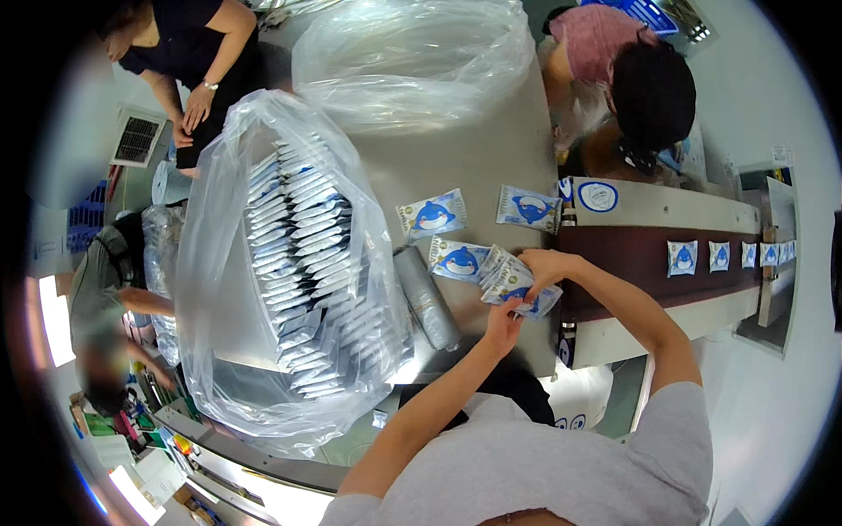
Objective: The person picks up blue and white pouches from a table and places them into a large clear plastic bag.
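Fanned stack of white-and-blue sachets (pixel 513 282), held above table edge, beside conveyor

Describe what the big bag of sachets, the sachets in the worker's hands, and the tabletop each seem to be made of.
Big bag: thin clear plastic film, glossy, crinkled. Sachets, held by left hand and right hand: printed glossy film, probably plastic or foil laminate. Tabletop: dull grey, likely brushed metal.

sachets (pixel 513 285): glossy plastic film | big bag (pixel 263 263): clear crinkled plastic | table (pixel 491 158): smooth matt metal

Both hands (pixel 517 294) — fanned sachets (pixel 509 279)
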{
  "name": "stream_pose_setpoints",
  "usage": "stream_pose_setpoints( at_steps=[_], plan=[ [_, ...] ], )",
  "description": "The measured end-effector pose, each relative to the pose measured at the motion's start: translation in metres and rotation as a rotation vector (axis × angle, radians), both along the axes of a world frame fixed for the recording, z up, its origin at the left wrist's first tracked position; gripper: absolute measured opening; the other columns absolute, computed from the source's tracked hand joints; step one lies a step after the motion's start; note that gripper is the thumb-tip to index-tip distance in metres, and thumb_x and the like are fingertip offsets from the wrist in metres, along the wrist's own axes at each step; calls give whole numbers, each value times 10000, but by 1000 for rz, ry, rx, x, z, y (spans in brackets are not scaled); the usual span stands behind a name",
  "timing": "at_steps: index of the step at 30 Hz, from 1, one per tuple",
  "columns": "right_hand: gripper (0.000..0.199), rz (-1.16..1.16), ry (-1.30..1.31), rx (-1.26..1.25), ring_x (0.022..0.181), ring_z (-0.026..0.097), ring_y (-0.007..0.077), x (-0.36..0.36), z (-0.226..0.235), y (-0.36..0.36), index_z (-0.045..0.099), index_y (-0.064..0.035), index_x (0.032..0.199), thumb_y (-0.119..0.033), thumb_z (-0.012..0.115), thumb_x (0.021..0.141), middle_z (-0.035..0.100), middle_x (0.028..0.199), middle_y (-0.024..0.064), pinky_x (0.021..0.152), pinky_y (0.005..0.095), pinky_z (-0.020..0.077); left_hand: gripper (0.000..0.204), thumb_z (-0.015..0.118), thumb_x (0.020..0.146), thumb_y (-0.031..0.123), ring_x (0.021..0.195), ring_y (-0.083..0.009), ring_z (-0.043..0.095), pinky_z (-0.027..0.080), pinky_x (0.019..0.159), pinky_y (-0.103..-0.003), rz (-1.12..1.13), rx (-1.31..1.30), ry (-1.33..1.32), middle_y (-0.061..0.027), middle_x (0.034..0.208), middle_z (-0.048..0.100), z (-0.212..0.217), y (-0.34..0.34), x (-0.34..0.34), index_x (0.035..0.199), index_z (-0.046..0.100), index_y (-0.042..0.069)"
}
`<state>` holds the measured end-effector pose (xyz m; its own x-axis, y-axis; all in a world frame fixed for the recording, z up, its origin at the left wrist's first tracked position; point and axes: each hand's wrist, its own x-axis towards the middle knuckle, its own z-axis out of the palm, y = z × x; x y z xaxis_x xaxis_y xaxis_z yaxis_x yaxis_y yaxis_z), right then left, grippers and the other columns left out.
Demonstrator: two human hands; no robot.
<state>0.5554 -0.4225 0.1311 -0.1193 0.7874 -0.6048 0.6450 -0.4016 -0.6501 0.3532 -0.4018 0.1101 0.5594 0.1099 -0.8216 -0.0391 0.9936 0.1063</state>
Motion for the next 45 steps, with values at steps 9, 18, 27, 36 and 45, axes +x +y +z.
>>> stream_pose_setpoints(
  at_steps=[9,18,27,36,45],
  plan=[
    [961,91,-127,91,1139,442,398,-58,-19,95,502,47,1166,-506,787,434,507,1200,228,978,414,363,356,539,865,95,1114,-205,511,393,962,-315,-529,775,-27,-99,1212,507,97,86,-103,1211,486,28],
    [846,-470,-188,506,1103,497,375,-104,182,106,416,18,1210,-281,814,526,523,1158,194,920,433,400,683,734,673,133,1117,-386,500,398,944,-480,-1104,2439,1514,-192,1134,565,307,299,-199,1290,444,88],
    [989,66,-501,802,1092,521,276,-284,177,326,299,-85,1354,-197,831,529,534,1166,135,921,442,394,328,582,762,98,699,-377,627,488,639,-468,-777,2103,1442,-180,737,645,303,404,-268,1088,552,107],
    [733,175,-390,813,1210,432,286,-315,129,309,388,-63,1317,-373,704,733,441,1298,155,989,507,332,561,639,756,27,999,-219,572,442,856,-326,-275,2043,649,-126,1156,578,319,378,-335,1290,470,55],
    [151,-803,-351,518,799,556,321,-186,74,65,543,-34,844,-185,547,853,570,891,152,674,429,425,153,507,860,119,769,-363,593,469,687,-432,-1259,1317,813,-195,805,605,59,178,-500,912,571,-10]
  ],
)
